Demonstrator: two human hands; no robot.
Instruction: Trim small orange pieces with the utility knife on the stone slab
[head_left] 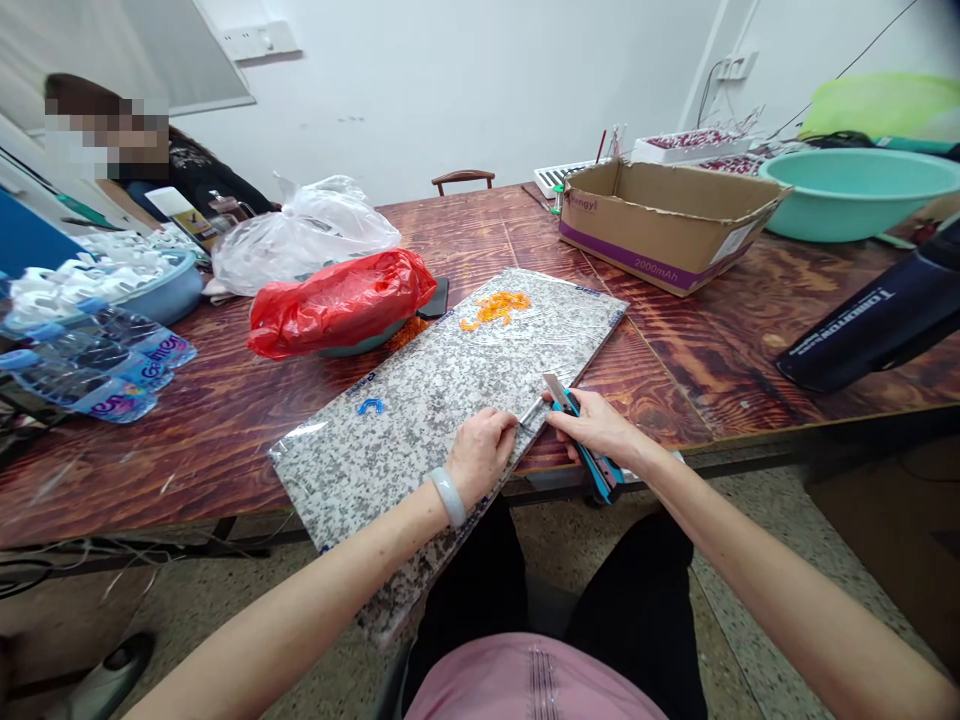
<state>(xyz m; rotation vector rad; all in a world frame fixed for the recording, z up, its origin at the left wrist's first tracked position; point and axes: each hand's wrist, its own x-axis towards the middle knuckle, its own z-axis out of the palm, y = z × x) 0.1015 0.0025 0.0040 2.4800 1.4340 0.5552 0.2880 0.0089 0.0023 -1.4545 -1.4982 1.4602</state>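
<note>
My right hand (596,428) is wrapped round a blue-and-black utility knife (604,478), its blade out and pointing up and away from me. A small silvery, rod-like piece (531,410) lies between my hands, over the near right edge of the speckled stone slab (420,440). The closed fingers of my left hand (481,455) pinch one end of this piece; the fingertips of my right hand are close to its other end. On the slab lie a cluster of small orange pieces (499,308) and a bent blue piece (370,406).
Beyond the slab are a red plastic bag (341,300) over a bowl and a white plastic bag (307,235). Wrapped water bottles (112,365) stand at left. To the right are a cardboard box (660,220), a green basin (862,195) and a dark bottle (870,320). A person (202,170) sits far left.
</note>
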